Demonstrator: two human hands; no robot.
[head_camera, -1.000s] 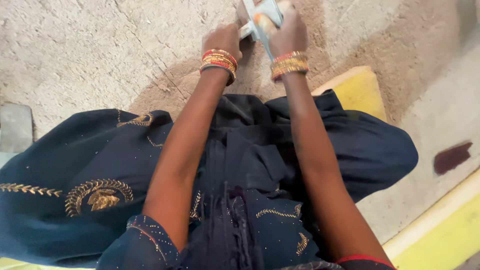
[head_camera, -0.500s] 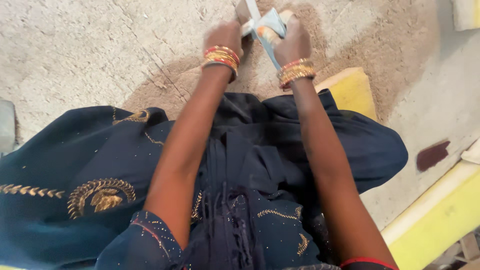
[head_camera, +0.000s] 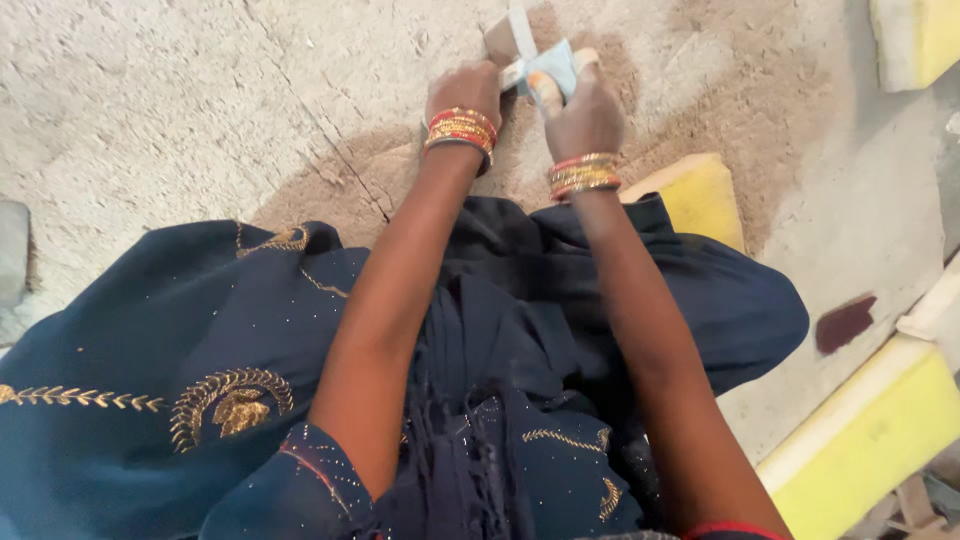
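Both arms reach forward over my lap, draped in dark blue embroidered cloth (head_camera: 250, 360). My left hand (head_camera: 465, 92) is closed around a small brown wooden piece (head_camera: 500, 40) at the top of the view. My right hand (head_camera: 583, 115) presses a folded pale blue sheet, like sandpaper (head_camera: 550, 68), against that piece. Gold and red bangles sit on both wrists. Brown dust (head_camera: 720, 110) lies on the concrete floor under and around the hands.
A yellow foam block (head_camera: 700, 195) lies just right of my right wrist. A longer yellow and white block (head_camera: 870, 430) sits at the lower right, another at the top right corner (head_camera: 915, 40). A dark red patch (head_camera: 845, 322) marks the floor.
The view has shifted, so hands appear slightly lower and more to the right. Both hands keep their hold on the wooden piece and the blue sheet, rubbing them together.
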